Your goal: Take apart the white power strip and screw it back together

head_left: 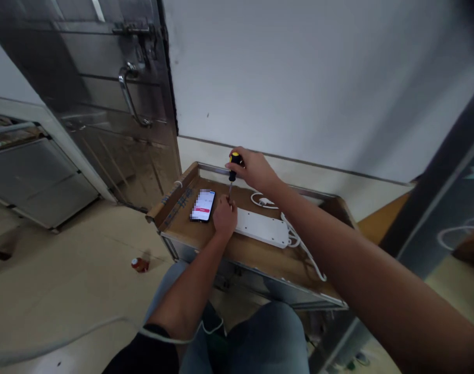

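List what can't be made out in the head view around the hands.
- Tip of the yellow-and-black screwdriver: hidden by the left hand, head view.
- Screen of the black smartphone: pixelated, head view.
- Socket details on the white plastic power strip: too small, head view.

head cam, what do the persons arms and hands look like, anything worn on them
The left hand and right hand are bare, with no gloves showing. The left arm runs out of a black sleeve; the right arm shows no sleeve.
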Demonstrator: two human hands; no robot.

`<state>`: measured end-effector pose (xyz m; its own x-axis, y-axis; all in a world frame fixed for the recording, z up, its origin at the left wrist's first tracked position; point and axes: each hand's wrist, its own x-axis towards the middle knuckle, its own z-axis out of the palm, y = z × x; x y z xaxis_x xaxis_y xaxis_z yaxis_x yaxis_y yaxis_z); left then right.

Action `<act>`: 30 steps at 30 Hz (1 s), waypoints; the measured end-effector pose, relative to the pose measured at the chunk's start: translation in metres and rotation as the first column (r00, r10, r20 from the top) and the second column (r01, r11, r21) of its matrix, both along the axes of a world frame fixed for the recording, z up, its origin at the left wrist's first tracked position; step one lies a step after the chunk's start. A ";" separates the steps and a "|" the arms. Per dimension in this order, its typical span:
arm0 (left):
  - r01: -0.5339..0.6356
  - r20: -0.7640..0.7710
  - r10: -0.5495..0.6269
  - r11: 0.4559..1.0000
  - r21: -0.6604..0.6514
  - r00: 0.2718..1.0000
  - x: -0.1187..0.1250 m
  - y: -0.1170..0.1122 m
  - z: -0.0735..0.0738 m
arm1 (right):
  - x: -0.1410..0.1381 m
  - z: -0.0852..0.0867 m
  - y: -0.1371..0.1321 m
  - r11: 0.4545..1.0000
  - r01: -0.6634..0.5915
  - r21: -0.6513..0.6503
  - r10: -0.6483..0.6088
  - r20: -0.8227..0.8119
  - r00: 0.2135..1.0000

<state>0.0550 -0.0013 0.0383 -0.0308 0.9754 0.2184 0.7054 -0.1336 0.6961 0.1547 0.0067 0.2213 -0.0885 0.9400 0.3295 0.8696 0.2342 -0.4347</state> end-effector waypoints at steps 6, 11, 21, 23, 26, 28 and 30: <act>0.002 0.055 0.000 0.999 -0.043 0.999 0.001 -0.003 0.002 | -0.004 0.003 -0.012 0.981 0.192 -0.019 -0.191 0.072 0.979; -0.010 0.093 0.015 0.998 -0.059 0.996 0.001 -0.004 0.003 | -0.020 0.008 -0.020 0.957 0.290 -0.012 -0.286 0.128 0.950; -0.004 0.116 0.004 1.000 -0.001 0.993 -0.001 0.001 -0.009 | -0.036 0.010 -0.031 0.915 0.402 -0.041 -0.398 0.079 0.914; 0.060 0.121 -0.063 0.998 0.035 0.991 -0.007 0.004 -0.016 | -0.032 0.009 -0.032 0.918 0.394 -0.049 -0.391 0.068 0.918; 0.208 0.119 -0.218 0.974 0.094 0.969 -0.020 0.005 -0.028 | -0.023 0.007 -0.032 0.939 0.338 -0.063 -0.334 0.066 0.940; 0.314 0.116 -0.327 0.942 0.114 0.938 -0.030 0.004 -0.034 | -0.015 0.006 -0.032 0.959 0.271 -0.081 -0.266 0.070 0.962; 0.396 0.125 -0.411 0.909 0.130 0.903 -0.040 0.005 -0.039 | -0.008 0.006 -0.032 0.975 0.196 -0.101 -0.190 0.070 0.979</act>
